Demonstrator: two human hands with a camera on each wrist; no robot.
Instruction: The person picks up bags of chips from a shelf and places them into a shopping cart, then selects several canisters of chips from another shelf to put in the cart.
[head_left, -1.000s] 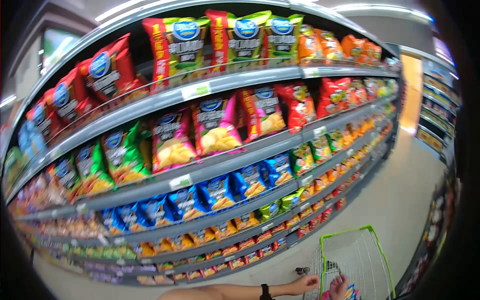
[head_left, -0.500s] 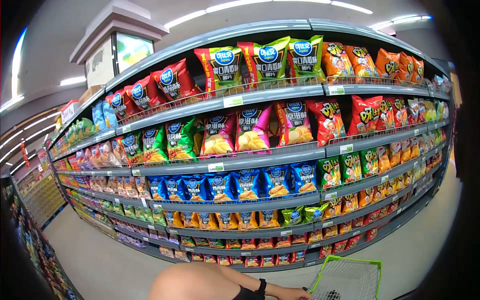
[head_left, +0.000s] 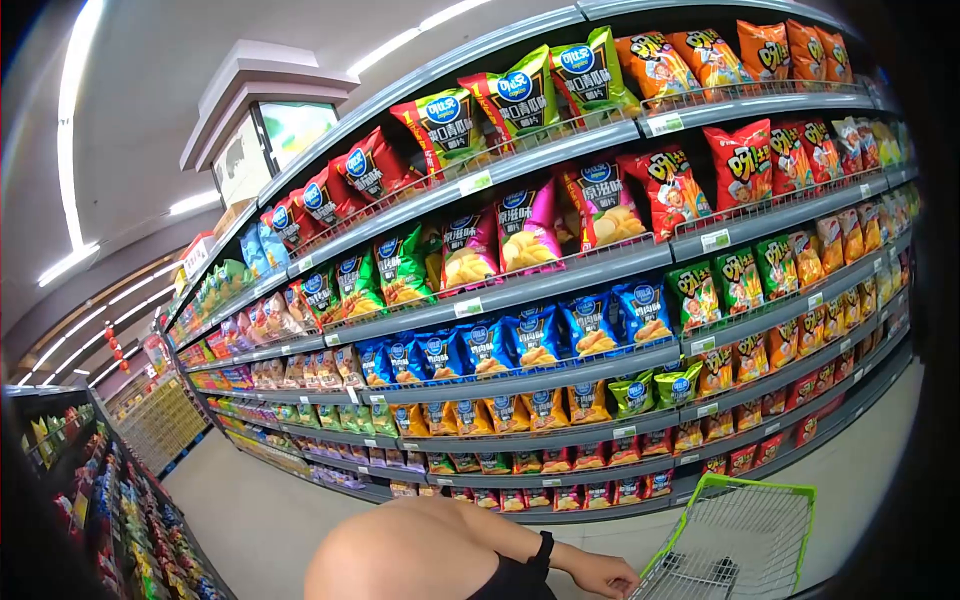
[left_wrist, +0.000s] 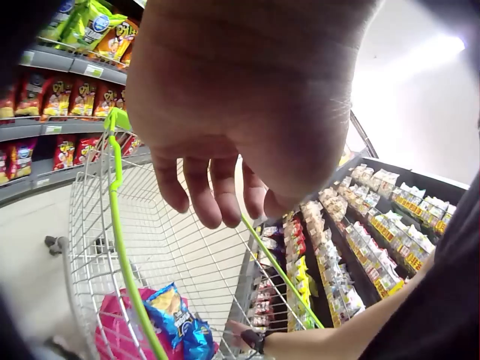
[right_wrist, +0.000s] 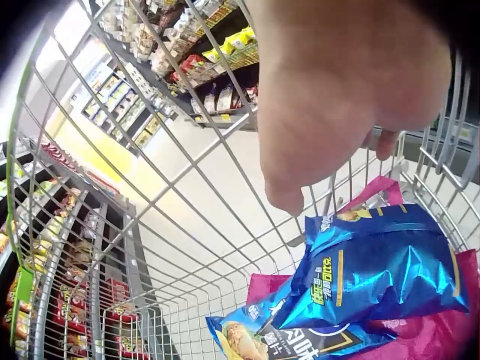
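My left hand (head_left: 605, 576) is at the near left side of a wire shopping cart (head_left: 712, 482) with a green rim. In the left wrist view, the fingers (left_wrist: 223, 196) of that hand hang loosely bent over the basket, with nothing between them. My right hand (right_wrist: 341, 112) is low in the cart, above two blue chip bags (right_wrist: 375, 270), its thumb pointing down and no bag in its grasp. Beneath the bags lies a bright pink bag (right_wrist: 259, 289). The head view does not include the right hand.
A long shelf unit (head_left: 560, 372) full of colourful chip bags runs along the aisle in front. Another stocked rack (head_left: 120, 490) stands at the left, and packed snack shelves (left_wrist: 360, 232) line the cart's other side. Pale floor (head_left: 270, 510) lies between.
The head view has swung left. Both hands showed together over the cart a second ago; now only the left does there, at the cart's near side.
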